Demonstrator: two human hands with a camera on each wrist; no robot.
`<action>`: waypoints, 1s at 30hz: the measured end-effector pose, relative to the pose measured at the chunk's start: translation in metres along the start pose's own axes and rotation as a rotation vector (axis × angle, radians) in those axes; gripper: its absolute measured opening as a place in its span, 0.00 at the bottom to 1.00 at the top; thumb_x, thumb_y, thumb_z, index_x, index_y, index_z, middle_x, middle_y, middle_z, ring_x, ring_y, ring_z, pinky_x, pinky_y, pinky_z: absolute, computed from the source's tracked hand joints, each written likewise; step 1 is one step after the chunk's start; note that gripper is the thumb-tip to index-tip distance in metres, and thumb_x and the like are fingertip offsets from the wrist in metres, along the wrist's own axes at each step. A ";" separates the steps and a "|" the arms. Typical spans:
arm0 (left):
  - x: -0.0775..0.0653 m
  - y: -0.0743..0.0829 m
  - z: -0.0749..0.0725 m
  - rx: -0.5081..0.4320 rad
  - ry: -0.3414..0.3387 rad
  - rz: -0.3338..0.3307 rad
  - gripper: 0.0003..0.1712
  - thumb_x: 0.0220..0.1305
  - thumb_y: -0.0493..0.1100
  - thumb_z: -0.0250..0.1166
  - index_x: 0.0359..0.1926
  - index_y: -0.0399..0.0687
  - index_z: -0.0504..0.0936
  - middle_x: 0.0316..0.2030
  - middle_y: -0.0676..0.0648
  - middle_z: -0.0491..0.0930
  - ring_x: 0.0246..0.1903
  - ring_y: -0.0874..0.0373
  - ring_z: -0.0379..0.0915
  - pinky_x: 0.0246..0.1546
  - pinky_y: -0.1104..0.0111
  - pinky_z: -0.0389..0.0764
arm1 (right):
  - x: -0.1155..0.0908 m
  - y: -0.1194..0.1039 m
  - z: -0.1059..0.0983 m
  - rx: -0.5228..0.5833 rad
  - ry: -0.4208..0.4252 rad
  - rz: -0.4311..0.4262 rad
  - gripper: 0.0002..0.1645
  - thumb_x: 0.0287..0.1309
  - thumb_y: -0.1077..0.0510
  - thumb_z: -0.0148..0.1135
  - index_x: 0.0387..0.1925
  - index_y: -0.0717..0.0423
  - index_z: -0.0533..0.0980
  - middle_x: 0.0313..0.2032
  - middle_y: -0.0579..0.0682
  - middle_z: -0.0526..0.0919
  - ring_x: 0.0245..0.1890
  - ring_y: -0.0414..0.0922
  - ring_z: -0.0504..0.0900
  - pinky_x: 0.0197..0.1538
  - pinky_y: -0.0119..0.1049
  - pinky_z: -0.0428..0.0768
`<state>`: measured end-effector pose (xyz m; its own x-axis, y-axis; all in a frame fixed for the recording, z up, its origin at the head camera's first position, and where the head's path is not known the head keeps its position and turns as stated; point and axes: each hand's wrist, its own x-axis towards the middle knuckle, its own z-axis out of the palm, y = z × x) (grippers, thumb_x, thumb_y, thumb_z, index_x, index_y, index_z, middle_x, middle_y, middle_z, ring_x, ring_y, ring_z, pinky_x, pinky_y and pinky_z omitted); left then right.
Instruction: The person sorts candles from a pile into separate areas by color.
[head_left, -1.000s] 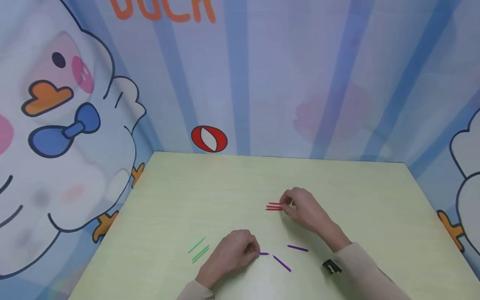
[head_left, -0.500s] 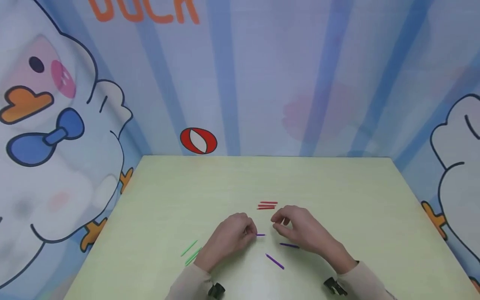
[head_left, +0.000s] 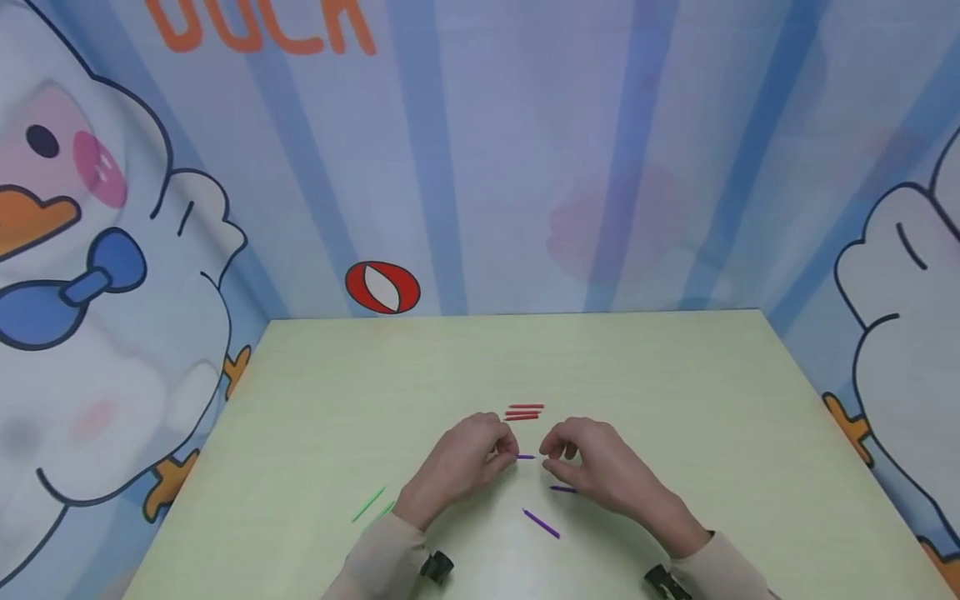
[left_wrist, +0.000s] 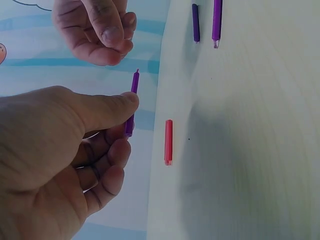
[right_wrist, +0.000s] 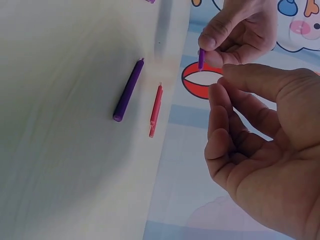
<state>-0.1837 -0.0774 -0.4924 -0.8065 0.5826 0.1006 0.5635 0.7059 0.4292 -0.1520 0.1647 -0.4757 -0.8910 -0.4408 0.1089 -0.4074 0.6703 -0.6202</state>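
Observation:
Between its thumb and fingertips my left hand (head_left: 463, 457) pinches a thin purple candle (left_wrist: 135, 82), whose wick end points toward the right hand. The candle looks raised off the table in the wrist views. My right hand (head_left: 600, 460) hovers just to the right, fingers loosely bent, holding nothing; a small gap separates it from the candle tip. Below it on the table lie a purple candle (head_left: 542, 523) and another purple candle (head_left: 562, 489), partly covered by the right hand. Just beyond the hands, several red candles (head_left: 527, 406) lie side by side.
Green candles (head_left: 368, 504) lie left of the left forearm, partly hidden by the sleeve. The pale table (head_left: 652, 358) ends at a printed cloth backdrop (head_left: 510, 167). A dark wrist camera (head_left: 437, 567) sits at the left cuff.
The left hand has moved away from the body with its purple candle. The right hand has left the red candles and come back near the left hand. The head view has shifted right.

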 end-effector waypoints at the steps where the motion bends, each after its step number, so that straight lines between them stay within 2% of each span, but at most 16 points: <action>1: 0.000 0.000 0.000 0.001 -0.001 0.001 0.03 0.73 0.39 0.77 0.39 0.53 0.92 0.33 0.59 0.82 0.36 0.67 0.74 0.43 0.72 0.82 | 0.000 0.000 0.000 0.003 -0.002 0.002 0.04 0.67 0.62 0.77 0.41 0.52 0.89 0.37 0.36 0.87 0.38 0.34 0.81 0.44 0.38 0.86; 8: 0.001 0.002 0.002 0.000 -0.002 0.013 0.03 0.73 0.40 0.77 0.39 0.53 0.91 0.34 0.60 0.82 0.37 0.67 0.75 0.44 0.72 0.82 | 0.000 0.001 0.003 0.020 0.006 0.003 0.05 0.67 0.61 0.77 0.37 0.48 0.89 0.34 0.33 0.86 0.36 0.32 0.80 0.40 0.32 0.81; 14: 0.001 0.002 0.004 -0.002 -0.009 0.008 0.03 0.73 0.40 0.77 0.39 0.53 0.91 0.35 0.60 0.82 0.38 0.67 0.74 0.44 0.72 0.82 | -0.001 0.002 0.007 0.051 0.010 0.009 0.09 0.67 0.62 0.78 0.35 0.44 0.88 0.33 0.33 0.86 0.35 0.31 0.80 0.38 0.31 0.81; 30: 0.001 0.006 0.007 -0.019 0.001 0.027 0.02 0.73 0.41 0.77 0.40 0.53 0.92 0.35 0.60 0.83 0.39 0.67 0.75 0.44 0.72 0.82 | -0.001 0.001 0.010 0.040 0.005 0.010 0.07 0.67 0.60 0.79 0.36 0.44 0.89 0.33 0.32 0.86 0.34 0.31 0.80 0.39 0.30 0.81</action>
<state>-0.1800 -0.0692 -0.4959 -0.7910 0.6012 0.1131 0.5817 0.6819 0.4435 -0.1497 0.1597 -0.4842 -0.8962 -0.4308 0.1060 -0.3898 0.6506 -0.6518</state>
